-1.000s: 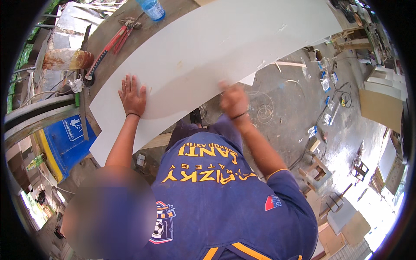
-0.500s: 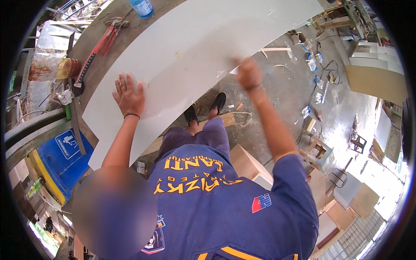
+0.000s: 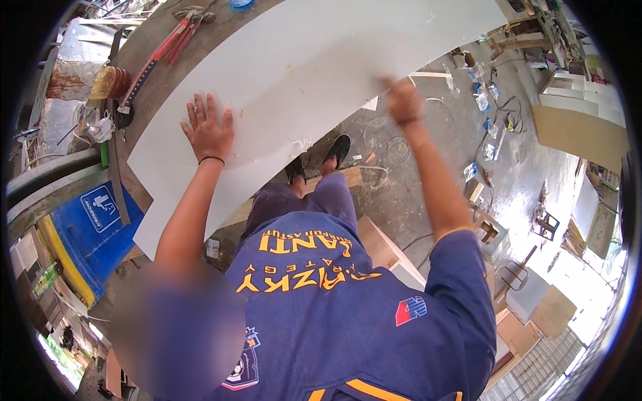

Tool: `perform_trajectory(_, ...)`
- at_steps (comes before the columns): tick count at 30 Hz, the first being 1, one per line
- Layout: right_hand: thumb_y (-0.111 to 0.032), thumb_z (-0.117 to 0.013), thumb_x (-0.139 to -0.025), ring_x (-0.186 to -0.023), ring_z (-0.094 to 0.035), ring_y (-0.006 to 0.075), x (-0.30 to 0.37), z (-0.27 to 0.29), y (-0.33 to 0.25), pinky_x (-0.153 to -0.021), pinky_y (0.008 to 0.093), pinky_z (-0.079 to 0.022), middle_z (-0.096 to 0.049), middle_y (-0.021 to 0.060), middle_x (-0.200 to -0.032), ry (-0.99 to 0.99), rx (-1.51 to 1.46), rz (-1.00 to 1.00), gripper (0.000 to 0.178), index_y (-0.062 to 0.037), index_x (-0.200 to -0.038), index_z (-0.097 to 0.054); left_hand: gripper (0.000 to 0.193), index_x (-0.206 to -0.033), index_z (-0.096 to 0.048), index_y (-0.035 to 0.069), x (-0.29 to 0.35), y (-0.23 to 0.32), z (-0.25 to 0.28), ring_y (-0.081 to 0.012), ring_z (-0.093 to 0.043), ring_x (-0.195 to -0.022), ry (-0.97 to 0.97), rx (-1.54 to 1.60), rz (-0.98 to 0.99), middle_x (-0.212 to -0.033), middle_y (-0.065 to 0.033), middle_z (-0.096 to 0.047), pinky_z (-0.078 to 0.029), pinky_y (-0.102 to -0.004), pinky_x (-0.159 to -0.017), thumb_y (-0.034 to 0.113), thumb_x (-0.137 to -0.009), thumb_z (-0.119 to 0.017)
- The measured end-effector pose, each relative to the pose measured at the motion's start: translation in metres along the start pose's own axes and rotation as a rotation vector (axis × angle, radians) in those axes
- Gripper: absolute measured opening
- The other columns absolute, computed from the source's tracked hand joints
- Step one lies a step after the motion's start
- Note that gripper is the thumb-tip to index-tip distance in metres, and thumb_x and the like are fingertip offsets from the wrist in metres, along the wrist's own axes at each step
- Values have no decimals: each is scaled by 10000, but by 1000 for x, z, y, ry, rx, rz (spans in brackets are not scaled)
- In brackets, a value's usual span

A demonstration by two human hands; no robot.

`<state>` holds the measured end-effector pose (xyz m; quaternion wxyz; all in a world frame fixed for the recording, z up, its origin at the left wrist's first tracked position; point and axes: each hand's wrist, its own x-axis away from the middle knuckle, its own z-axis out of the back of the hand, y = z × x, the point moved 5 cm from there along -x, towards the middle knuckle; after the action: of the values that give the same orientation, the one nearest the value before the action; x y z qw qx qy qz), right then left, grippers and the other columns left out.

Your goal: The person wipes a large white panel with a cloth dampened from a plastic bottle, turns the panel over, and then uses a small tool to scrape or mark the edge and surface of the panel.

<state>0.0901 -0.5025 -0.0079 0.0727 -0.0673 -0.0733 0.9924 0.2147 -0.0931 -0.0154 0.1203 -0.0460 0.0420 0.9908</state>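
A large white panel [image 3: 267, 80] lies before me, its curved outline partly an effect of the lens. My left hand [image 3: 209, 127] rests flat on its left part, fingers spread and holding nothing. Over the panel's near right edge is my right hand [image 3: 404, 101], its fingers closed and blurred by motion. Whatever it may hold is hidden. A small white piece [image 3: 370, 104] shows at the panel's edge beside that hand. Thin curled shavings [image 3: 302, 146] cling to the near edge.
Left of the panel lie a red-handled tool [image 3: 155, 63], a hammer head [image 3: 194, 13] and a rusty can [image 3: 87, 81]. A blue box [image 3: 93, 220] stands below. Cables [image 3: 511, 110] and plastic scraps [image 3: 483, 100] litter the floor at right, near a wooden cabinet [image 3: 575, 130].
My right hand has moved slightly right and up along the panel's edge, still closed. My left hand stays flat on the panel. The view has shifted a little.
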Motion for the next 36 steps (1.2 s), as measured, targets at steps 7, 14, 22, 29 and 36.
perform_trajectory(7, -12, -510, -723, -736, -567, 330, 58, 11, -178, -635, 420, -476, -571, 159, -815, -104, -354, 146, 418, -153, -1101, -620, 589, -1420, -337, 237, 6, -9, 3, -276, -161, -1405, 9, -11, 1, -1518, -61, -210, -104, -556, -1098, 530, -911, -381)
perform_trajectory(14, -46, -473, -765, -710, -581, 317, -18, 30, 20, -640, 429, -491, -578, 168, -791, 74, 11, -98, 376, -140, -1106, -602, 579, -1418, -339, 246, 3, -1, 2, -277, -155, -1406, -1, -11, -11, -1518, -61, -211, -111, -553, -1099, 529, -913, -374)
perform_trajectory(22, -17, -503, -707, -709, -558, 310, 67, 14, -184, -623, 417, -467, -560, 139, -768, -129, -308, 261, 406, -113, -1090, -602, 579, -1418, -339, 242, 6, -6, 5, -271, -148, -1408, -16, -19, 13, -1519, -57, -210, -100, -551, -1102, 521, -912, -380)
perform_trajectory(29, -11, -480, -779, -712, -569, 331, -8, 33, 1, -627, 421, -478, -594, 177, -797, 79, 22, -93, 403, -103, -1159, -579, 567, -1411, -353, 234, -1, 1, 5, -282, -158, -1404, 17, 14, -21, -1519, -69, -206, -101, -560, -1097, 505, -914, -383)
perform_trajectory(36, -76, -548, -699, -704, -572, 280, 92, -9, -242, -595, 433, -479, -549, 115, -749, -149, -394, 308, 406, -201, -1079, -617, 569, -1409, -359, 225, 7, -2, 7, -292, -166, -1402, -8, -6, -3, -1514, -74, -220, -104, -563, -1094, 504, -914, -381)
